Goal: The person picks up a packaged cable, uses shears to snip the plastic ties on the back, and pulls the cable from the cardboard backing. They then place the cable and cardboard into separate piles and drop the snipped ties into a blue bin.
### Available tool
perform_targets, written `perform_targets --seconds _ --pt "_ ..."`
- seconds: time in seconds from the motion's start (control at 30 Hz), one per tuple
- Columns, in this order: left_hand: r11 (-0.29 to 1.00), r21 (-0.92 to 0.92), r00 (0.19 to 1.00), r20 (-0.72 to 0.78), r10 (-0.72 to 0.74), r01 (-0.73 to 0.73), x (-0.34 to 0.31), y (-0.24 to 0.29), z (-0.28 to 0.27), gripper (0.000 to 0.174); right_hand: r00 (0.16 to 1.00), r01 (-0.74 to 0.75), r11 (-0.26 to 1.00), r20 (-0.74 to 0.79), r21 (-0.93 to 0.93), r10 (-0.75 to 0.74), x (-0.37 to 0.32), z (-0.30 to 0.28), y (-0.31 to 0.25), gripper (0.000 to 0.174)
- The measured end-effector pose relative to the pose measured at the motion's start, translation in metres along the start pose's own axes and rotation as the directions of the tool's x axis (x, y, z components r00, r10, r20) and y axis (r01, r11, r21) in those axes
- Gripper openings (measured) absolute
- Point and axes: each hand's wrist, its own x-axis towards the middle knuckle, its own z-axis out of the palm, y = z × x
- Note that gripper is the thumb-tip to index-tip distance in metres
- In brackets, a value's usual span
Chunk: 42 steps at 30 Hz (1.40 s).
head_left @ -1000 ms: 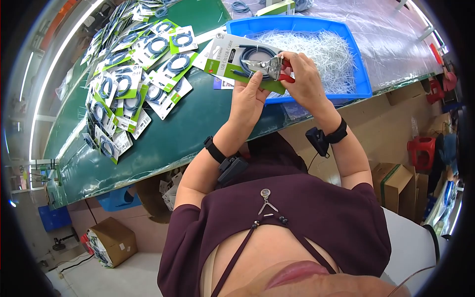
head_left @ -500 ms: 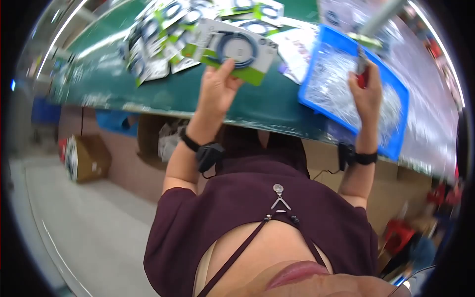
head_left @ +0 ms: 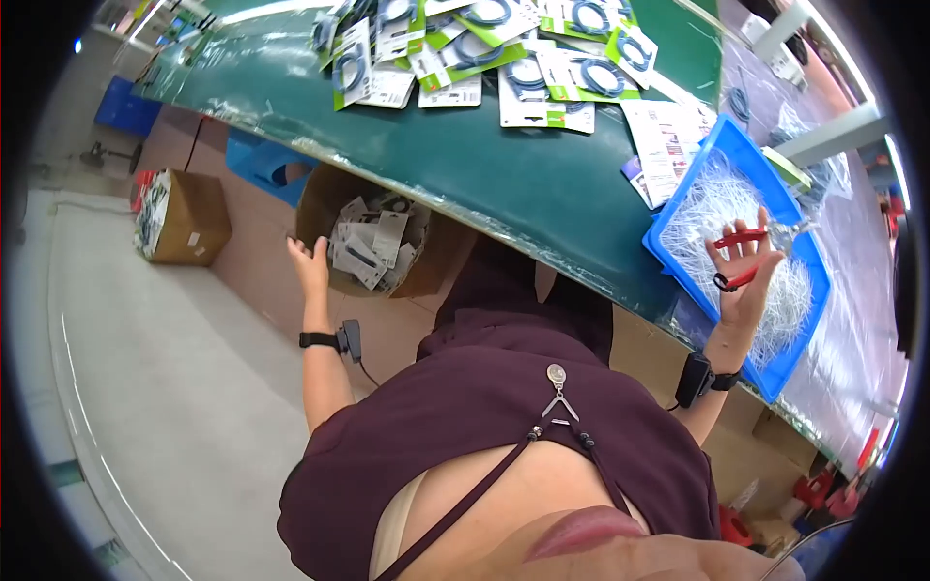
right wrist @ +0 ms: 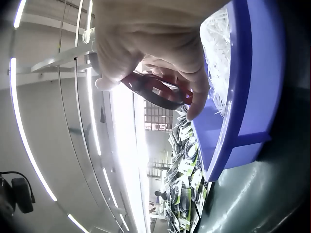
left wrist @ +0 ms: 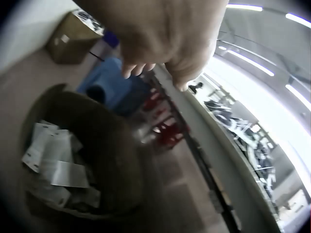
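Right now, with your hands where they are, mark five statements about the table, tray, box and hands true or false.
1. The right hand holds a red-handled tool. True.
2. The left hand grips a packaged cable. False: the left hand is empty.
3. White strips lie in the blue tray. True.
4. The open box below the table edge holds red stools. False: the open box holds white packaging.
5. Packaged cables lie on the green table. True.

The right hand (right wrist: 155, 46) holds a red-handled tool (right wrist: 142, 87); blue tray (right wrist: 257, 97) near.

Tray (head_left: 656, 235): blue | tool handles (head_left: 740, 280): red | tabletop (head_left: 455, 145): green
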Motion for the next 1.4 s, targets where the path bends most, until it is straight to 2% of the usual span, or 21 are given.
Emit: perform_targets --seconds 0.07,0.13,0.2,0.27,0.3,0.43,0.47,0.57,0.73,0.83,0.93,0.97,1.0,1.03,1.07,1.1,1.13,1.17,1.2,1.3,1.4 --pt "0.85 0.074 0.842 -0.118 0.527 -0.521 0.016 0.021 0.018 0.053 1.0 -0.027 0.997 -0.002 -0.069 0.027 -0.007 -0.005 -0.004 0.084" --pt "0.761 -0.075 0.761 0.039 0.648 -0.644 0.0 0.106 0.052 0.045 0.999 -0.023 0.993 0.039 -0.12 0.028 -0.017 -0.016 0.001 0.083" --pt "0.782 -0.106 0.728 0.307 0.613 -0.614 -0.027 0.18 0.096 0.04 0.999 -0.006 0.99 0.045 -0.141 0.013 -0.027 -0.018 -0.001 0.083" --pt "0.547 -0.114 0.44 0.468 0.766 -0.83 -0.026 0.212 0.164 0.041 1.0 -0.024 0.997 0.01 -0.074 0.025 -0.043 -0.007 -0.001 0.081" --pt "0.378 -0.22 0.234 0.489 0.84 -0.899 -0.032 0.23 0.201 0.048 0.999 -0.031 0.999 -0.008 -0.038 0.031 -0.051 -0.003 -0.002 0.081" --pt "0.051 -0.146 -0.035 0.532 0.846 -0.988 -0.031 0.267 0.35 0.08 0.999 0.005 0.997 -0.042 -0.079 -0.009 -0.084 -0.001 -0.013 0.079" --pt "0.038 -0.169 -0.058 0.528 0.847 -0.985 -0.03 0.274 0.37 0.08 0.998 0.021 0.996 -0.061 -0.083 -0.027 -0.093 -0.005 -0.016 0.079" --pt "0.07 0.259 0.264 0.877 0.401 -0.963 -0.034 0.294 0.406 0.095 0.995 0.047 0.991 -0.084 -0.128 -0.058 -0.116 -0.021 -0.019 0.079" --pt "-0.133 0.288 0.214 0.891 0.4 -0.948 -0.053 0.328 0.37 0.097 0.983 0.063 0.995 -0.166 -0.081 -0.076 -0.128 -0.03 -0.015 0.079" --pt "-0.317 0.381 0.192 0.848 0.495 -0.868 -0.066 0.336 0.32 0.095 0.996 0.029 0.971 -0.077 -0.236 -0.048 -0.119 -0.027 -0.012 0.075" --pt "0.132 0.173 0.218 0.758 0.615 -0.976 -0.059 0.33 0.283 0.088 0.997 0.075 0.953 -0.003 -0.293 -0.079 -0.102 -0.02 -0.006 0.071" --pt "0.123 0.177 0.215 0.763 0.61 -0.977 -0.065 0.322 0.278 0.088 0.995 0.1 0.939 0.027 -0.33 -0.097 -0.098 -0.016 -0.005 0.069" --pt "0.752 -0.223 0.221 0.87 0.44 -0.621 -0.076 0.31 0.277 0.086 0.995 0.097 0.941 0.015 -0.325 -0.097 -0.095 -0.011 -0.003 0.069" --pt "0.928 -0.325 0.067 0.946 0.318 0.184 -0.09 0.299 0.278 0.086 0.991 0.114 0.869 -0.01 -0.481 -0.135 -0.092 -0.004 -0.003 0.065" --pt "0.931 -0.312 0.044 0.95 0.31 0.187 -0.114 0.292 0.279 0.086 0.984 0.114 0.77 -0.035 -0.628 -0.175 -0.091 0.002 -0.005 0.062" --pt "0.843 -0.302 -0.068 0.927 0.368 0.445 -0.146 0.286 0.279 0.088 0.982 0.098 0.766 -0.063 -0.636 -0.178 -0.091 0.009 -0.009 0.062" --pt "0.703 -0.231 -0.157 0.884 0.441 0.673 -0.172 0.283 0.28 0.091 0.959 0.156 0.57 -0.014 -0.807 -0.283 -0.09 0.016 -0.014 0.06" --pt "0.705 -0.203 -0.185 0.883 0.432 0.68 -0.192 0.281 0.281 0.091 0.931 0.188 0.331 0.059 -0.925 -0.361 -0.089 0.02 -0.018 0.058" --pt "0.663 -0.152 -0.204 0.881 0.427 0.733 -0.212 0.279 0.282 0.094 0.932 0.158 0.322 0.033 -0.934 -0.361 -0.089 0.021 -0.019 0.058" --pt "0.568 -0.014 -0.272 0.869 0.414 0.823 -0.25 0.274 0.287 0.1 0.879 0.111 0.008 0.094 -0.994 -0.468 -0.093 0.014 -0.021 0.058" --pt "0.639 -0.057 -0.307 0.842 0.443 0.767 -0.267 0.273 0.294 0.102 0.875 0.037 -0.025 0.044 -0.999 -0.482 -0.099 0.006 -0.019 0.059"
